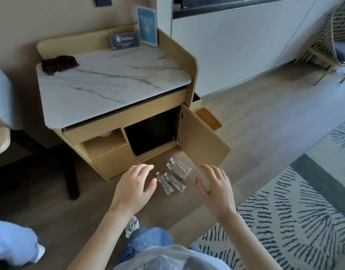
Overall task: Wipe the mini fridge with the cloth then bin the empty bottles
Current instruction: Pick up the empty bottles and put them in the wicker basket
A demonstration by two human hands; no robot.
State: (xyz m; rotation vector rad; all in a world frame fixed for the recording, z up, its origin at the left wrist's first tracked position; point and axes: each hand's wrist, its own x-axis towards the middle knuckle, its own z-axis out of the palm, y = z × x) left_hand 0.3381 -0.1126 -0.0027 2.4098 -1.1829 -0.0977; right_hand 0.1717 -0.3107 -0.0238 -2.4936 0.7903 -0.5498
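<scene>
The cabinet (117,117) stands with its door (201,141) swung open, exposing the black mini fridge (150,133) in the right compartment. The wicker bin (207,118) sits on the floor behind that door. The dark cloth (58,64) lies bunched at the back left of the marble top (109,82). The left hand (134,184) and right hand (216,184) hover empty, fingers spread and relaxed, either side of four bottles (173,176) lying on the floor before the fridge. Wiping comes first: fetch the cloth, wipe the fridge, then gather the bottles by their necks, two per hand.
</scene>
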